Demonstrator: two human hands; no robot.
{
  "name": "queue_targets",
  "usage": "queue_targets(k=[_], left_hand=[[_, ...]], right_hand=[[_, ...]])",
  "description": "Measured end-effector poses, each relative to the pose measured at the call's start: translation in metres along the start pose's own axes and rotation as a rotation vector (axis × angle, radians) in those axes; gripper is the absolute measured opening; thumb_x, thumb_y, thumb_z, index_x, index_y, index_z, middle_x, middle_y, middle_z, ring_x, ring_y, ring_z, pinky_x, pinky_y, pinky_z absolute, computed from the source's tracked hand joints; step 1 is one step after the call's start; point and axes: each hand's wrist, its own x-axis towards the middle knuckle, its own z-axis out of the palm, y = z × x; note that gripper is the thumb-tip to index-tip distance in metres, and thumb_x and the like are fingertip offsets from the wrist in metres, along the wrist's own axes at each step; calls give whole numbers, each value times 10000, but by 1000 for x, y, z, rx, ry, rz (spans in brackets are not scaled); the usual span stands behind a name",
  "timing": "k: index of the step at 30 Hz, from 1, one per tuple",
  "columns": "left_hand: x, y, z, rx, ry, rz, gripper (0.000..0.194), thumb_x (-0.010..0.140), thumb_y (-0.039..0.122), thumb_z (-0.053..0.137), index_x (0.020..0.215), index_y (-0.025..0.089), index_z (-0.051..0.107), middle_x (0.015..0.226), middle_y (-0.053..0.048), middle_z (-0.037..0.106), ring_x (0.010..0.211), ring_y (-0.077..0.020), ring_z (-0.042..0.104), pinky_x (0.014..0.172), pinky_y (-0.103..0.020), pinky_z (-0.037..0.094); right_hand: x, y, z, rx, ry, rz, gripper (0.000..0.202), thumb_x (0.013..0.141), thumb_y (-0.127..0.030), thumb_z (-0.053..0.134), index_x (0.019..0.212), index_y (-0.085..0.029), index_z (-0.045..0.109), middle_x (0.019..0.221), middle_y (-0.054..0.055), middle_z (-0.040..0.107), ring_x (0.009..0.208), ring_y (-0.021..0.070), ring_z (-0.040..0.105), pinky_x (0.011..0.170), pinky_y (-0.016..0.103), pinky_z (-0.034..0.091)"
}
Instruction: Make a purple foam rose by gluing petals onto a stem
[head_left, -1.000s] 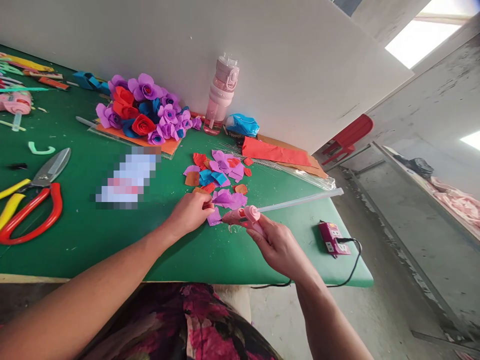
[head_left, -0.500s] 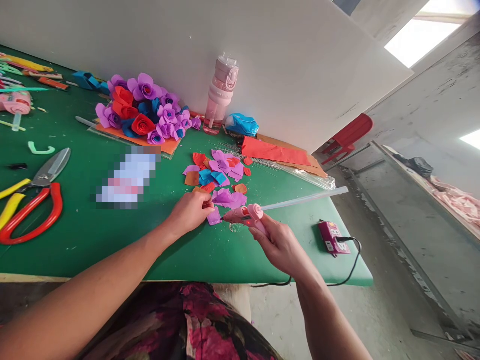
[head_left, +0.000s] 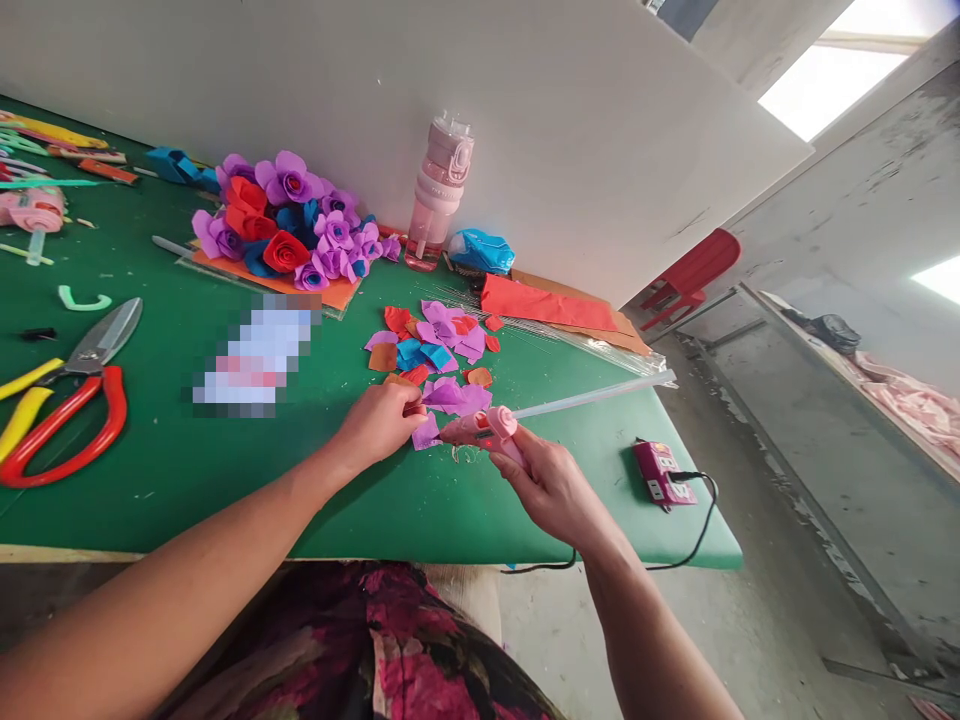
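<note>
My left hand is closed, its thumb and fingertips pinching a purple paper petal near the middle of the green table. My right hand grips a pink hot glue gun with a long clear glue stick sticking out of its back. The gun's nozzle meets the right side of the petal. Just beyond my hands lie loose purple petals, along with red, orange and blue paper pieces. Fine glue strings show under the gun.
Finished paper flowers are piled on an orange sheet at the back left. Large red-and-yellow-handled shears lie at left. A pink water bottle stands against the wall. Near the right edge sits a purple box with a black cable.
The glue gun and my right hand have shifted slightly left, its nozzle now further over the petal. My left hand holds nearly the same place. The view has moved a little.
</note>
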Motion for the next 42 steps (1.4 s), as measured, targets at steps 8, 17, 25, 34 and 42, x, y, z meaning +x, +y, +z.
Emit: queue_targets(k=[8,17,25,34,42], left_hand=[[1,0,0,-2,-8,-9,157,709,215,519,555,187,507,575,-2,565,554,-141,516,514,-251,301],[1,0,0,-3,-5,-1,161,700,202,518,545,185,477,572,0,556,550,-134,505,506,-248,278],[3,-6,2,-67,-5,-9,173,691,234,534,534,187,477,562,1,561,542,-140,508,509,-248,293],[1,-2,-12,-802,-137,-235,190,624,293,720,647,154,595,500,60,473,402,-51,345,416,-206,228],[4,-8,-25,-1289,-191,-309,300,564,241,831,710,141,589,472,124,306,345,7,171,318,-154,103]], right_hand=[[-1,-1,0,12,-10,1,235,918,-339,397,960,-164,548,676,9,555,561,138,458,523,233,292],[0,1,1,41,-13,-2,230,910,-345,411,933,-168,557,639,-5,528,529,123,424,505,230,279],[-9,13,-5,503,-71,201,364,888,-500,457,765,-172,552,477,-52,417,440,88,369,448,218,272],[-9,42,9,1123,22,297,328,772,-472,657,942,-201,584,774,-1,638,386,37,374,382,209,302],[32,92,9,1015,321,437,470,688,-614,655,650,-159,547,486,-62,396,407,52,324,370,201,269]])
